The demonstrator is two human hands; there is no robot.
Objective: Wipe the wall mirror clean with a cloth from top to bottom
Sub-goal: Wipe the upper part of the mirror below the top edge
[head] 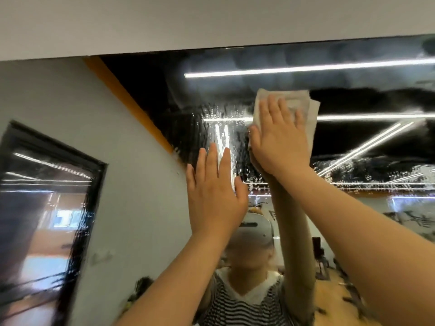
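White Cloth Pressed Flat to Wet Wall Mirror

White folded cloth (286, 107), one only, held against the wall mirror (353, 142) near its top edge, just below a pale wall band (211, 22). Two bare hands raised, both against the glass. Right hand (280, 140) spread flat over the cloth, fingers straight and slightly fanned, pressing rather than clutching; cloth edges showing above and to the right of the fingertips. Left hand (215, 191) lower and to the left, apart from the cloth, fingers straight and close together, palm toward the glass, holding nothing.

Mirror surface beaded with water droplets (226, 137) between and below the two hands, with a smeared hazy patch higher up and a darker, clearer strip to the right of the cloth. At least four bright light strips (306, 68) reflected across the upper glass. One dark-framed doorway (47, 208) reflected at left, beside a grey wall with an orange stripe (127, 100). Reflected person at lower centre in a black-and-white striped top (237, 309) and a white head-mounted device (253, 225). Dark characters on the reflected far wall at right, too blurred to read. No containers in view.
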